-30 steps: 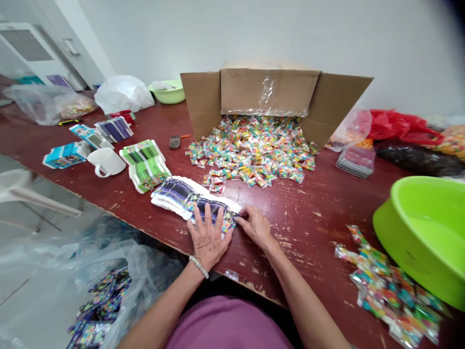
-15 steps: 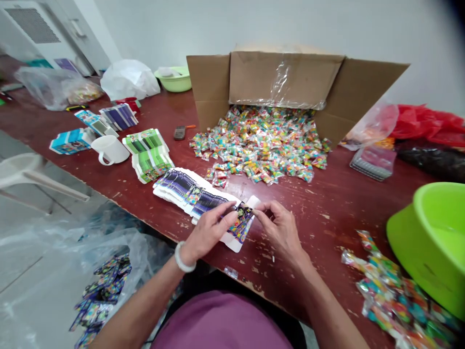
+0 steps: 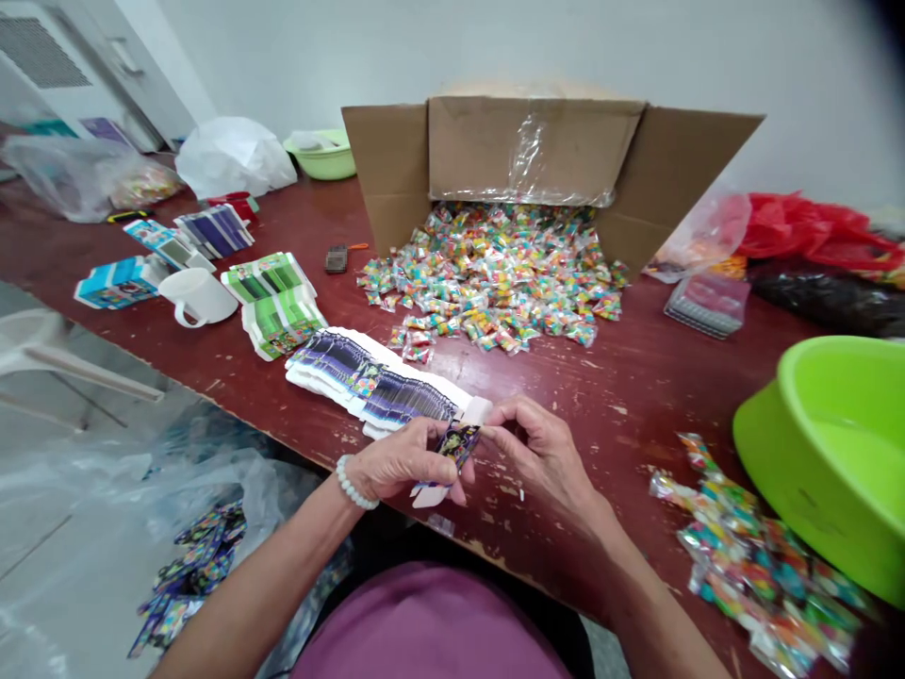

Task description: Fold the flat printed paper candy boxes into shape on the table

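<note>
Carton (image 3: pixel 459 441) clasped in left hand (image 3: pixel 408 459), its upper end pinched by right hand (image 3: pixel 543 448), wants light pressure to spare creases.

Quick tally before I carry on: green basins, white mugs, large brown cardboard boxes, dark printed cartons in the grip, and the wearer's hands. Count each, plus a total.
Green basins: 2, large basin and pale basin
White mug: 1
Brown cardboard box: 1
Dark printed carton in the grip: 1
Hands: 2, left hand and right hand
Total: 7
</note>
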`<state>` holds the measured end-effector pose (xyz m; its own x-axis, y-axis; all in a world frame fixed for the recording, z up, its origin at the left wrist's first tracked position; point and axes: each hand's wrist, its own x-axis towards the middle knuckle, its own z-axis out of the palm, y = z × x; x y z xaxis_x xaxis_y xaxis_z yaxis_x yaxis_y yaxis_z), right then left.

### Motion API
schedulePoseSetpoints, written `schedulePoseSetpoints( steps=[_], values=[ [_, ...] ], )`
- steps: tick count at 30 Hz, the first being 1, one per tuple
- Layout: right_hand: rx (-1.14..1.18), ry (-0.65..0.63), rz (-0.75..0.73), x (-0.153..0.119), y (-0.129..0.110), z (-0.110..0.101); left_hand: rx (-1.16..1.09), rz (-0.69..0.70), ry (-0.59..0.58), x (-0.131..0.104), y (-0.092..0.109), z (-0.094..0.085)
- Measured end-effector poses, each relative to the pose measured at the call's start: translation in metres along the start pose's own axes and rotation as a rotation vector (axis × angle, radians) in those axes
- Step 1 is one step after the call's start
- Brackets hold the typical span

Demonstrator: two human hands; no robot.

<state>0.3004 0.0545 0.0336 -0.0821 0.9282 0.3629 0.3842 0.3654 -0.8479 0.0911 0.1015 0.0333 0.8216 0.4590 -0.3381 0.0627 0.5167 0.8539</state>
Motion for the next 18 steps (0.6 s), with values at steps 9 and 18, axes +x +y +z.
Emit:
schedulePoseSetpoints(
  steps=[9, 18],
  values=[
    [0.196, 0.004, 0.120, -0.007, 0.001, -0.003, 0.010, 0.000, 0.032, -0.004, 0.008, 0.012],
    [0.700, -0.036, 0.528, -0.018, -0.010, 0.026, -0.112, 0.122, 0.379, 0.009, -0.014, 0.033]
  ],
)
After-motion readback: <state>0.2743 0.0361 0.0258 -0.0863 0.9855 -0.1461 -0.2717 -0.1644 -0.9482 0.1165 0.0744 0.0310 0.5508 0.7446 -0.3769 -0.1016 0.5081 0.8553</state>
